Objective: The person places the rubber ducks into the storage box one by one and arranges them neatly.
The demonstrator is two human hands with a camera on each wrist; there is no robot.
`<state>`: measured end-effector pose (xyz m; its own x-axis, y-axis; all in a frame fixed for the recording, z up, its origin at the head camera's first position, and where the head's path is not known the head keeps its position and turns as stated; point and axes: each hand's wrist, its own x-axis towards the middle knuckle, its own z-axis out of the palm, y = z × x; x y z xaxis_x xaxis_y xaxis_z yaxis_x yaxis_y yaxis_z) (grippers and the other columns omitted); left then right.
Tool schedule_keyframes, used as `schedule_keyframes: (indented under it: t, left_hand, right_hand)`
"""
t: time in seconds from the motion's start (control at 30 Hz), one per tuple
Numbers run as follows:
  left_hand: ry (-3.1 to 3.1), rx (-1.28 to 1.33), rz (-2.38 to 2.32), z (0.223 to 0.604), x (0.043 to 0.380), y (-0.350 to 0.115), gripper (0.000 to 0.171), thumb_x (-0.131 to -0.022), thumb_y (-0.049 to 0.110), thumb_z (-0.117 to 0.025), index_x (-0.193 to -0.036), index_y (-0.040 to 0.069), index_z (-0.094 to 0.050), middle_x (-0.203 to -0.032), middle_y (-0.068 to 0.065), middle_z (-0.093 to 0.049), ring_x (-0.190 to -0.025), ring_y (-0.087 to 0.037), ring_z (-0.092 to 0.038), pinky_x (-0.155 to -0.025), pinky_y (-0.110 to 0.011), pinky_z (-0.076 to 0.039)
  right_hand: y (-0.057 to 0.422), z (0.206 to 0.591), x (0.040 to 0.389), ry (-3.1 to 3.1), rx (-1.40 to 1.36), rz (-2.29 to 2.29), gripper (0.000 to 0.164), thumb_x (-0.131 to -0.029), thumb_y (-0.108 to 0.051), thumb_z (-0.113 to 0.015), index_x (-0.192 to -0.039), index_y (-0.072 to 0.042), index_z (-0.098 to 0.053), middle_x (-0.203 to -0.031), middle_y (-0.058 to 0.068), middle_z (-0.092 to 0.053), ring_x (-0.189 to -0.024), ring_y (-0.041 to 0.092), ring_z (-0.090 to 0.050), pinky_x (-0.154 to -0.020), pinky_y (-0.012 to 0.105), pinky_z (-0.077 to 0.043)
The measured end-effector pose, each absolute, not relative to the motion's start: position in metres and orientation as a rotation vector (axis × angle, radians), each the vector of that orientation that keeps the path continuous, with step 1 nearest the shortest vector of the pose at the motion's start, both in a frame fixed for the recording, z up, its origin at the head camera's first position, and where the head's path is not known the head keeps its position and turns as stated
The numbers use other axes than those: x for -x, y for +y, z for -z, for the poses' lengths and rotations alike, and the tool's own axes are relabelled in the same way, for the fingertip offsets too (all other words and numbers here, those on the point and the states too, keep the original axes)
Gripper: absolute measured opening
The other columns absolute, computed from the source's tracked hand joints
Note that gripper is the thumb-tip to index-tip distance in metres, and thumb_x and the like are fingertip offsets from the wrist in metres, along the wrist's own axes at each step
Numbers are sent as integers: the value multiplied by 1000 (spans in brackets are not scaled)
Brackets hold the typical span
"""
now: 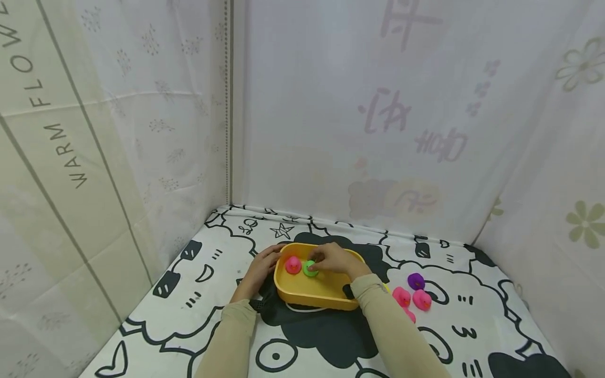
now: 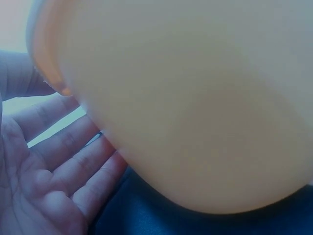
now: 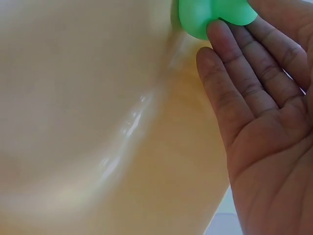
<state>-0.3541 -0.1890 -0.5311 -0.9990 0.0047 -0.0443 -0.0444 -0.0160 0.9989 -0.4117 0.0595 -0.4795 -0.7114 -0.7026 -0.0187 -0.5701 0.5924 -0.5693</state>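
A yellow tray (image 1: 312, 302) with raised walls lies on the patterned cloth. Inside it, toward the far left, sits a pink rubber duck (image 1: 293, 265). Right beside that one is a green rubber duck (image 1: 310, 268), pinched between the thumb and fingers of my right hand (image 1: 333, 258), which reaches in over the tray's right part. In the right wrist view the green duck (image 3: 215, 14) shows at the fingertips. My left hand (image 1: 261, 268) rests against the tray's left side, its fingers nearly straight along the outer wall (image 2: 195, 122) in the left wrist view.
Several loose rubber ducks lie right of the tray, among them a purple duck (image 1: 416, 281) and a pink duck (image 1: 422, 300); my right sleeve (image 1: 392, 325) partly covers this group. A black-and-white printed cloth (image 1: 208, 320) spreads underneath. Hanging curtains (image 1: 359, 131) enclose the back and sides.
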Motion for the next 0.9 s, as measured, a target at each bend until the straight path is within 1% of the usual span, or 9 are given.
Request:
schedule_keyframes:
  t: [0.23,0.4,0.63,0.8,0.9]
  left_hand:
    - [2182,14,-2217,533,354,-190,42,-100,35,-57,-138,17,-62,-140,-8,-58,-128,-27,-56,-112,-47,-40]
    - [2171,40,-2224,533,353,-189,40,-99,35,-58,-135,19,-64,-139,-6,-59,-127,-25,-56,-112,-47,-40]
    - [2193,39,-2229,535,352,-189,41,-99,35,-57,-136,17,-64,-138,-7,-60,-125,-25,-58,-111,-47,-42]
    - [2188,42,-2214,535,352,-189,42,-99,37,-58,-137,18,-62,-139,-7,-59,-126,-24,-57,-111,-45,-42]
    - [2199,29,-2207,533,354,-190,43,-99,37,-57,-137,19,-62,-140,-7,-58,-126,-25,-57,-110,-45,-43]
  right_hand:
    - [59,480,411,2579,1050,825,28,-89,-27,-78,-113,-13,-74,-100,-5,-71,-92,12,-66,-85,31,-57]
    - [60,481,412,2569,1058,828,29,-88,-27,-78,-113,-12,-74,-100,-6,-71,-92,11,-66,-85,30,-56]
    - [58,483,412,2599,1104,785,26,-91,-31,-75,-110,-14,-75,-99,-8,-72,-92,9,-66,-84,28,-56]
    - [55,481,413,2654,1112,748,30,-94,-39,-69,-110,-14,-75,-99,-8,-72,-88,7,-64,-81,26,-56]
    - [53,474,410,2674,1046,779,38,-93,-47,-67,-111,-15,-75,-100,-7,-71,-88,9,-63,-81,29,-56]
